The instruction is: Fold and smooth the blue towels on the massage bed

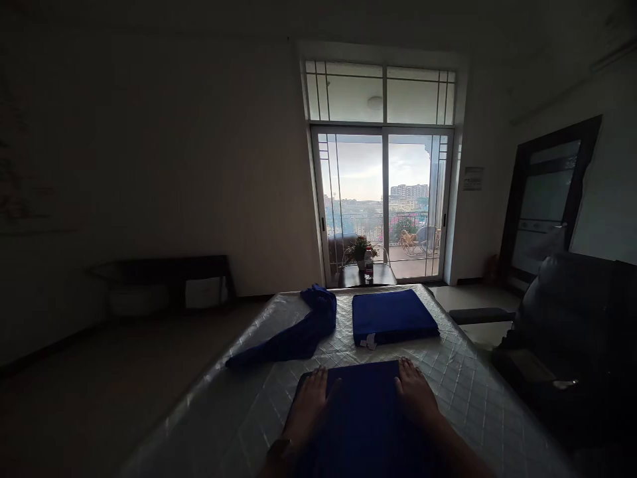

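A dark blue folded cloth (363, 411) lies on the quilted, pale covering of the table (239, 392) right in front of me. My left hand (311, 401) rests flat on its left edge, fingers stretched forward. On the cloth's right far corner lies my right hand (415, 392), also flat with the fingers out. Beyond them, to the right, sits a second folded blue cloth (393, 315) with a small white tag (368, 342) at its near edge. A loose, crumpled blue cloth (303, 332) stretches across the left side.
Past the far edge stands a small dark table (368, 275) with a potted plant (361, 249) and a bottle (369, 265). Behind it are sliding glass doors (384, 206). A dark bulky seat (572, 332) is at the right, and a low bench (164, 275) along the left wall.
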`<state>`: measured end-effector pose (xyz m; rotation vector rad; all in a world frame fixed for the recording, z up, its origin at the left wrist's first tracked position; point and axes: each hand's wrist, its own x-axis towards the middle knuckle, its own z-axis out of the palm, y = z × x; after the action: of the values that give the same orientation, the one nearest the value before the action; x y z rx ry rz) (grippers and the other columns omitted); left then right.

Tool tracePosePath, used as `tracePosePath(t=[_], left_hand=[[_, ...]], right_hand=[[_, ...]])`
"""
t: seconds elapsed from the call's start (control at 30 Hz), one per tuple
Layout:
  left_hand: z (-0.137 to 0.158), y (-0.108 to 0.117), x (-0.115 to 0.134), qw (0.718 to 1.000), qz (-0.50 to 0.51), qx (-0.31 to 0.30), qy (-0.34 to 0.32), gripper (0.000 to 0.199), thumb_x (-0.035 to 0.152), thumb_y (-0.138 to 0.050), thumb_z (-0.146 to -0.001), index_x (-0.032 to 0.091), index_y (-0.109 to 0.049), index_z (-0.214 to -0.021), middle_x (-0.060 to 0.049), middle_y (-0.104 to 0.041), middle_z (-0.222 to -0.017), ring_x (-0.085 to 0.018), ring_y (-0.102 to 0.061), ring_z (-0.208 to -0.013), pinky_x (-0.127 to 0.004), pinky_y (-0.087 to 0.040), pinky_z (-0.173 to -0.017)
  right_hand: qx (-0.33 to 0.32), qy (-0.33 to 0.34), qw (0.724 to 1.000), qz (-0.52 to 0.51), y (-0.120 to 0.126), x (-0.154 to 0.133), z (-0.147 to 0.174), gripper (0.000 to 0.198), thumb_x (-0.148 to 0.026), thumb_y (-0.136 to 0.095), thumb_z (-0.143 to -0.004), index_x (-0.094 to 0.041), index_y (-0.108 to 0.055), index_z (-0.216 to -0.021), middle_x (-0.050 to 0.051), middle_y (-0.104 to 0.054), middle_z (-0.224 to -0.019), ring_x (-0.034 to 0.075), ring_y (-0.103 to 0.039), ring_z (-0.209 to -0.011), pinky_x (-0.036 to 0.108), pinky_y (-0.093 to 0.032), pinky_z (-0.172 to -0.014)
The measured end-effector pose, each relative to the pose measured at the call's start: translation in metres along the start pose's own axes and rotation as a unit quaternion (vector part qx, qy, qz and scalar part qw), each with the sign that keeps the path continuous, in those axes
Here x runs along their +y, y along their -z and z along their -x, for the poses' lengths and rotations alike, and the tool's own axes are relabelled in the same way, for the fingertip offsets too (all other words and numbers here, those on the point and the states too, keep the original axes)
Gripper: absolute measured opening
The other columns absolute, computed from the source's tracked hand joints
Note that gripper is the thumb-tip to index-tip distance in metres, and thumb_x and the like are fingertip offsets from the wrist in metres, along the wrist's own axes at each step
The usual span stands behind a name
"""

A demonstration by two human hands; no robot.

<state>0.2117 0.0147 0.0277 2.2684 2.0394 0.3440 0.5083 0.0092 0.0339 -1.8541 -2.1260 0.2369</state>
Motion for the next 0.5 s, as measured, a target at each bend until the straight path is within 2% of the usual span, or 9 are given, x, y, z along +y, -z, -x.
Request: tracePosePath(t=[0.07, 0.17, 0.3, 0.5], left_hand=[[0.008, 0.004, -0.024, 0.999, 0.014, 0.014, 0.028, 0.088, 0.066, -0.01, -0.104, 0.004, -0.04, -0.159, -0.018, -0.036, -0.168, -0.03, -0.031, -0.157, -0.049, -0.027, -0.128], [0.018, 0.008, -0.04, 0.998, 0.039, 0.028, 0.049, 0.09, 0.069, -0.012, -0.103, 0.004, -0.038, -0.16, -0.018, -0.033, -0.168, -0.03, -0.032, -0.157, -0.049, -0.028, -0.128], [0.022, 0.01, -0.039, 0.997, 0.048, 0.027, 0.049, 0.091, 0.069, -0.015, -0.103, 0.002, -0.033, -0.161, -0.018, -0.03, -0.17, -0.029, -0.027, -0.158, -0.045, -0.025, -0.129], [0.022, 0.012, -0.039, 0.998, 0.053, 0.014, 0.041, 0.093, 0.068, -0.013, -0.103, -0.002, -0.027, -0.162, -0.02, -0.024, -0.171, -0.03, -0.023, -0.16, -0.048, -0.022, -0.13]], right_hand=[[-0.002, 0.0, 1.0, 0.007, -0.001, 0.0, -0.001, 0.068, -0.034, -0.022, -0.103, 0.0, -0.032, -0.16, 0.016, -0.026, -0.17, 0.026, -0.021, -0.16, 0.045, -0.02, -0.13], [-0.002, -0.002, 1.0, 0.014, -0.002, 0.0, -0.001, 0.068, -0.035, -0.021, -0.103, 0.0, -0.031, -0.161, 0.016, -0.026, -0.17, 0.025, -0.02, -0.16, 0.045, -0.02, -0.13], [-0.005, -0.005, 1.0, 0.024, 0.001, -0.003, 0.001, 0.068, -0.036, -0.021, -0.104, 0.0, -0.03, -0.161, 0.015, -0.025, -0.171, 0.024, -0.019, -0.16, 0.043, -0.018, -0.131], [-0.006, -0.005, 0.999, 0.034, 0.001, -0.006, 0.001, 0.067, -0.035, -0.022, -0.104, -0.001, -0.031, -0.161, 0.015, -0.025, -0.171, 0.023, -0.019, -0.16, 0.042, -0.017, -0.131]])
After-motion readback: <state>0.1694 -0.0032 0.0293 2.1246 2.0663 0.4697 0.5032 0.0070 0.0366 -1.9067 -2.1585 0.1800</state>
